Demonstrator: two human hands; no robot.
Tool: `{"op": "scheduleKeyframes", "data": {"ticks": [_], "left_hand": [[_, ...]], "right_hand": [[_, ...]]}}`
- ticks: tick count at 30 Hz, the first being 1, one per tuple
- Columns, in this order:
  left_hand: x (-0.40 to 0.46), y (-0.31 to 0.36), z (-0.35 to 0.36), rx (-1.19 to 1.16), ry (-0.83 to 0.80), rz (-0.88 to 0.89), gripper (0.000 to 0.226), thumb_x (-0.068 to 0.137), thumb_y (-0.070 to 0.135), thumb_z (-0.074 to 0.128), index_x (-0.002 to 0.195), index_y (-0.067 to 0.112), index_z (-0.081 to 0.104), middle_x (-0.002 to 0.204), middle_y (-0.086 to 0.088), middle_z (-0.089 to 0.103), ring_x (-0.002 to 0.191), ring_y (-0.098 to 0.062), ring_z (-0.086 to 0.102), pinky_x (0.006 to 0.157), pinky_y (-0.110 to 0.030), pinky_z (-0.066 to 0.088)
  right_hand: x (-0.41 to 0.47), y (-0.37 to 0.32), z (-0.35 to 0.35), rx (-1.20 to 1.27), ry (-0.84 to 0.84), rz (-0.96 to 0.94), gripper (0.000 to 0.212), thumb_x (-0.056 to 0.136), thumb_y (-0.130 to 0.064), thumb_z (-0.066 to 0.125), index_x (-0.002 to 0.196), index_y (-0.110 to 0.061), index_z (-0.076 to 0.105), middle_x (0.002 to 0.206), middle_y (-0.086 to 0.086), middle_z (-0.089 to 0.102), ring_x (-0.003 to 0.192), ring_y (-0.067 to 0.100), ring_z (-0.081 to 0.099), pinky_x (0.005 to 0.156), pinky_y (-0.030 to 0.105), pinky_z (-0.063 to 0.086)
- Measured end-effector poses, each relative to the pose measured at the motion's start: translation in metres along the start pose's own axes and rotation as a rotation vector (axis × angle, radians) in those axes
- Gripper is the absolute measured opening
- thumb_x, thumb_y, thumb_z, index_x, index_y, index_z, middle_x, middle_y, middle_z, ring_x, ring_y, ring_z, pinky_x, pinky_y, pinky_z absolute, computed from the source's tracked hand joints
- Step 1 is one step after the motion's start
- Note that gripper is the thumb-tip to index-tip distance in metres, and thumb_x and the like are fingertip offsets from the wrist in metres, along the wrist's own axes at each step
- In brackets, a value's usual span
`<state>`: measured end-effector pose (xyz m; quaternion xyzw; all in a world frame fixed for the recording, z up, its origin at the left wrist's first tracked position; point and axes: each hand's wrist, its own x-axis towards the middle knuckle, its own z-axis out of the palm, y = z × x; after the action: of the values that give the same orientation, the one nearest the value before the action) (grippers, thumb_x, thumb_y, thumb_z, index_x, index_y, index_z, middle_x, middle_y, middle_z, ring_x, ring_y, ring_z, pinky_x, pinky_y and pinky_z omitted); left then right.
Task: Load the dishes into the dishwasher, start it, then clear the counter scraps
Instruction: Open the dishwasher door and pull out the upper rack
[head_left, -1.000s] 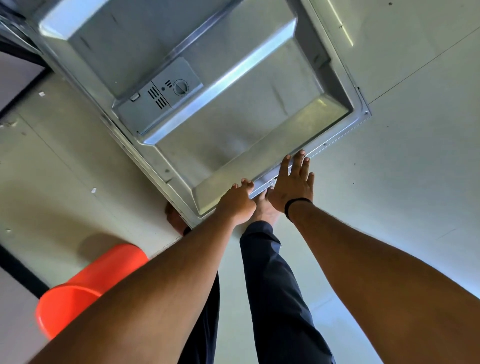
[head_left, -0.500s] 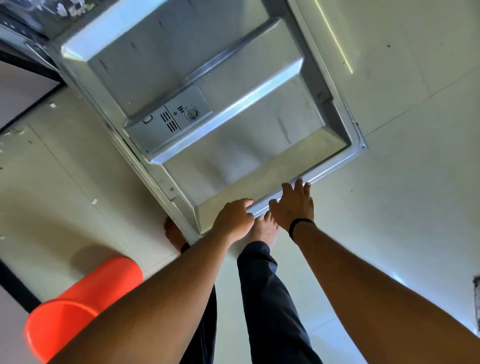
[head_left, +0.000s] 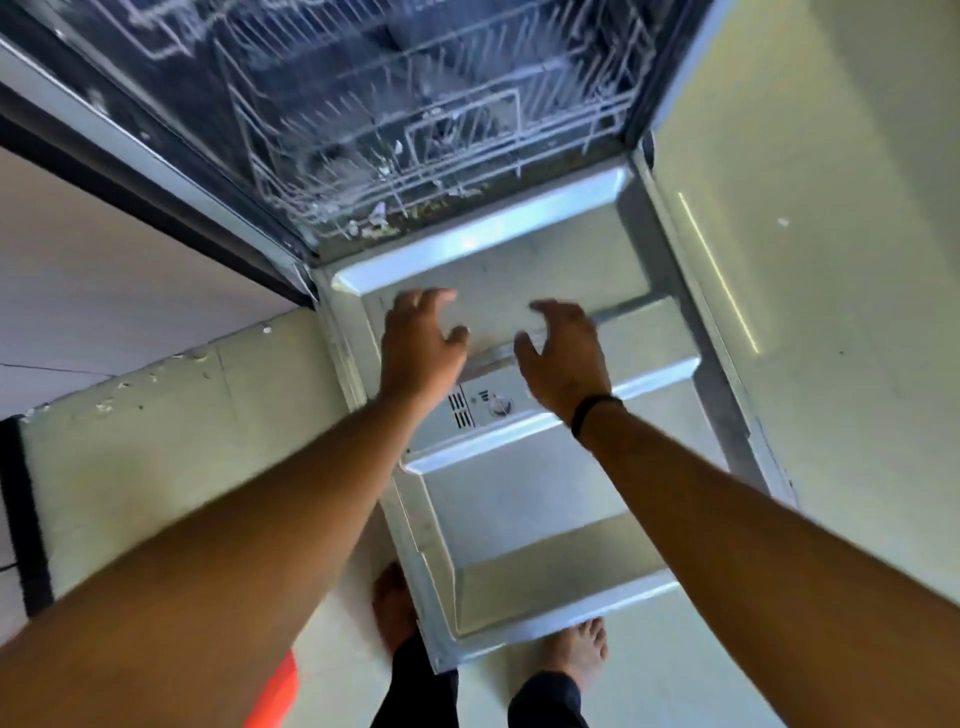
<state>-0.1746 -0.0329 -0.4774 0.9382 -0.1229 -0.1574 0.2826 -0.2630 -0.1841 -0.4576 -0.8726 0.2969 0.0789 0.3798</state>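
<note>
Dishwasher door (head_left: 530, 499) fully down (rack (head_left: 415, 119) inside)

Dishwasher door (head_left: 530, 509) lies flat open in front of you, running from your feet toward 12 o'clock. Rack (head_left: 415, 119) sits inside the tub beyond it at 12. Your left hand (head_left: 421, 348) and right hand (head_left: 563, 358) are above the door's far half, side by side and apart, detergent dispenser (head_left: 480, 408) just nearer you between the wrists. Bucket (head_left: 272, 696) at 7 o'clock on the floor (head_left: 831, 260).
</note>
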Motion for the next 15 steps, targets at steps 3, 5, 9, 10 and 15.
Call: {"op": "scheduleKeyframes", "data": {"ticks": [3, 5, 9, 10, 15], "left_hand": [[0.051, -0.009, -0.033, 0.055, 0.133, -0.077, 0.058, 0.089, 0.022, 0.068, 0.143, 0.014, 0.050, 0.145, -0.017, 0.046, 0.130, -0.035, 0.047, 0.109, -0.038, 0.041], [0.075, -0.013, -0.050, 0.087, 0.181, -0.113, 0.066, 0.090, 0.021, 0.064, 0.151, 0.015, 0.041, 0.154, -0.018, 0.037, 0.140, -0.036, 0.037, 0.114, -0.041, 0.036], [0.100, -0.028, -0.072, 0.256, 0.000, -0.165, 0.080, 0.094, 0.028, 0.060, 0.161, 0.021, 0.019, 0.169, -0.009, 0.004, 0.155, -0.034, 0.010, 0.123, -0.049, 0.023], [0.105, -0.031, -0.075, 0.293, -0.060, -0.170, 0.082, 0.094, 0.029, 0.060, 0.162, 0.021, 0.014, 0.170, -0.007, 0.000, 0.156, -0.033, 0.005, 0.122, -0.052, 0.021], [0.123, -0.042, -0.088, 0.312, -0.111, -0.173, 0.081, 0.093, 0.025, 0.059, 0.161, 0.016, 0.017, 0.169, -0.005, 0.009, 0.156, -0.029, 0.005, 0.121, -0.060, 0.019]], "right_hand": [[0.053, -0.050, -0.007, -0.141, 0.094, -0.148, 0.058, 0.093, -0.028, 0.060, 0.147, -0.016, 0.042, 0.158, 0.015, 0.030, 0.143, 0.035, 0.029, 0.113, 0.046, 0.036], [0.080, -0.080, -0.015, -0.216, 0.176, -0.210, 0.067, 0.094, -0.029, 0.060, 0.153, -0.019, 0.031, 0.165, 0.011, 0.013, 0.150, 0.034, 0.015, 0.116, 0.047, 0.031], [0.115, -0.119, -0.026, -0.328, 0.216, -0.300, 0.073, 0.093, -0.031, 0.061, 0.156, -0.020, 0.024, 0.168, 0.006, 0.004, 0.153, 0.033, 0.005, 0.120, 0.053, 0.025], [0.122, -0.122, -0.027, -0.385, 0.196, -0.306, 0.075, 0.093, -0.032, 0.061, 0.157, -0.020, 0.022, 0.168, 0.005, 0.002, 0.153, 0.033, 0.003, 0.120, 0.053, 0.024], [0.148, -0.121, -0.031, -0.609, -0.026, -0.291, 0.080, 0.096, -0.040, 0.059, 0.158, -0.017, 0.015, 0.168, 0.003, 0.004, 0.153, 0.034, -0.001, 0.120, 0.057, 0.019]]}}
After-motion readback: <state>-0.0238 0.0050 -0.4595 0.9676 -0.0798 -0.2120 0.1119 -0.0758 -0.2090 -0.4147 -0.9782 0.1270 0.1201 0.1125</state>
